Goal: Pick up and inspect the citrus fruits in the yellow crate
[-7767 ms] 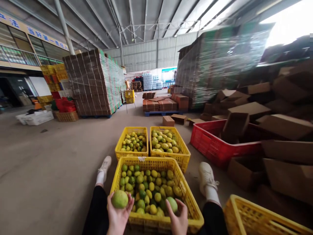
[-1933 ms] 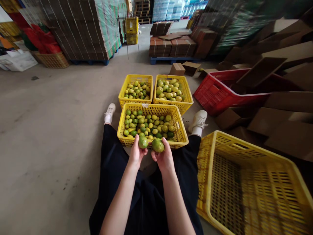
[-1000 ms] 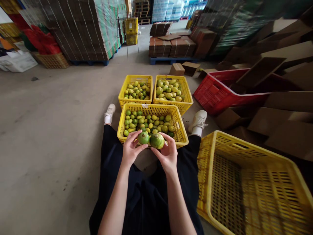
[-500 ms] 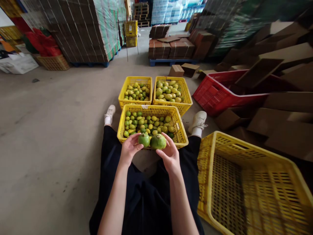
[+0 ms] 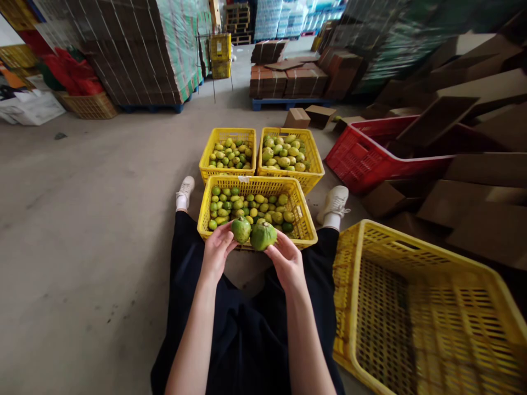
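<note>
Between its thumb and fingers, my left hand (image 5: 216,252) holds a green lemon (image 5: 241,230) with yellowish patches. My right hand (image 5: 288,260) grips a larger, ridged green lemon (image 5: 263,236), its stem end facing up. The two fruits are side by side, very close together, above the front rim of the nearest yellow crate (image 5: 303,214). Many green and yellow lemons (image 5: 259,199) lie inside that crate. Behind it stand a left yellow crate (image 5: 202,159) and a right yellow crate (image 5: 318,164), both holding similar fruit.
A big yellow crate (image 5: 357,291) is beside my right leg. Beyond it are a red crate (image 5: 362,159) and piled cardboard boxes (image 5: 486,186). Flattened cartons (image 5: 269,82) rest on a blue pallet (image 5: 284,103) ahead. My shoes flank the crates on the concrete floor (image 5: 102,219).
Both lemons have been turned in my fingers; the right one now shows its ridged stem end more fully. They have shifted slightly left. The crates have not moved.
</note>
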